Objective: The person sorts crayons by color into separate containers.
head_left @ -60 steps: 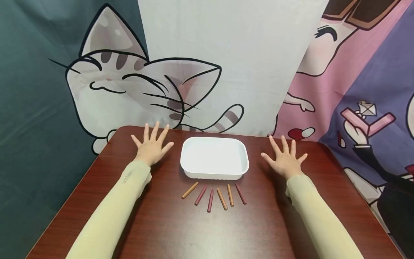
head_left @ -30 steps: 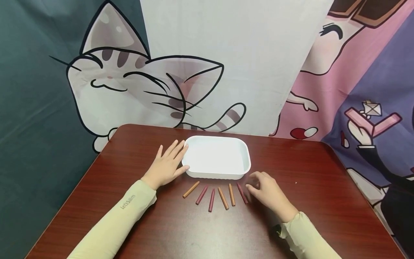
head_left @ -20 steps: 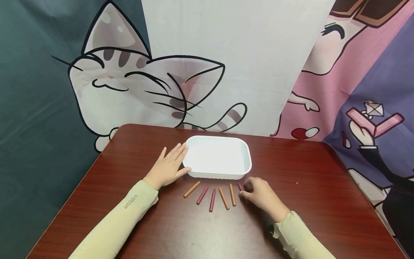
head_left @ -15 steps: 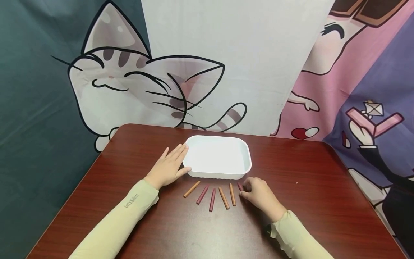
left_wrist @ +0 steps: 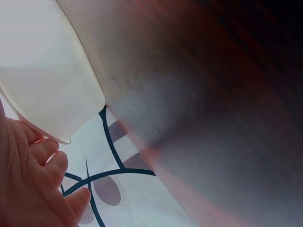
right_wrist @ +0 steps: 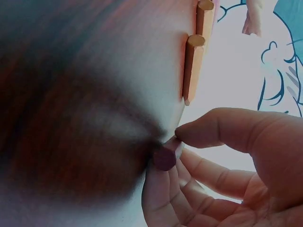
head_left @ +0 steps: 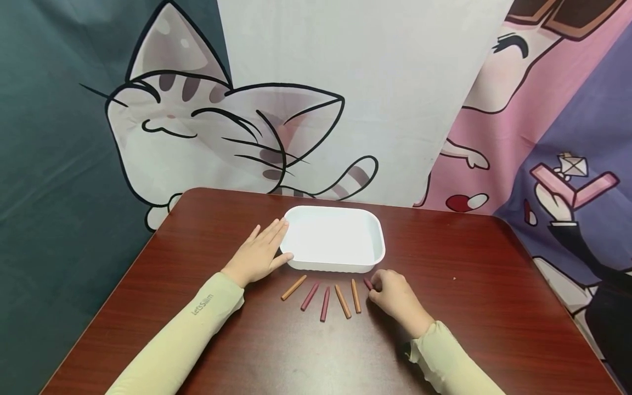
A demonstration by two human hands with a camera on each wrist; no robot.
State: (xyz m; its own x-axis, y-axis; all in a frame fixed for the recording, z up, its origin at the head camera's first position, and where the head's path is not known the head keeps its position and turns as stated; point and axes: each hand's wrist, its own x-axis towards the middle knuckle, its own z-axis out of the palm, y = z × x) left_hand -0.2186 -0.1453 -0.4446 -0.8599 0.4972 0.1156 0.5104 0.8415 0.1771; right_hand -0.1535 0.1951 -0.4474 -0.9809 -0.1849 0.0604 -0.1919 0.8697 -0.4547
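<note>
My right hand point(head_left: 399, 298) pinches a dark red crayon point(head_left: 368, 283) between thumb and fingertips, low at the table and close to the tray's front right corner. In the right wrist view the crayon's six-sided end point(right_wrist: 165, 158) shows between the thumb and curled fingers. My left hand point(head_left: 254, 258) lies with straight fingers against the left rim of a white tray point(head_left: 333, 236), thumb at its front left corner. The left wrist view has fingers point(left_wrist: 57, 165) right at the tray's edge point(left_wrist: 66, 140). Nothing lies inside the tray.
Several more crayons lie fanned out before the tray: orange-brown ones point(head_left: 293, 288) point(head_left: 343, 302) point(head_left: 356, 296) and dark red ones point(head_left: 310, 296) point(head_left: 324, 304). All rest on a reddish-brown wooden table point(head_left: 276, 351). A cartoon-printed cloth point(head_left: 395, 82) hangs behind the table's far edge.
Both hands came in from beside the tray. The left hand moved right onto the tray's rim; the right moved down and left and took hold of the rightmost dark red crayon. Lately almost still.
</note>
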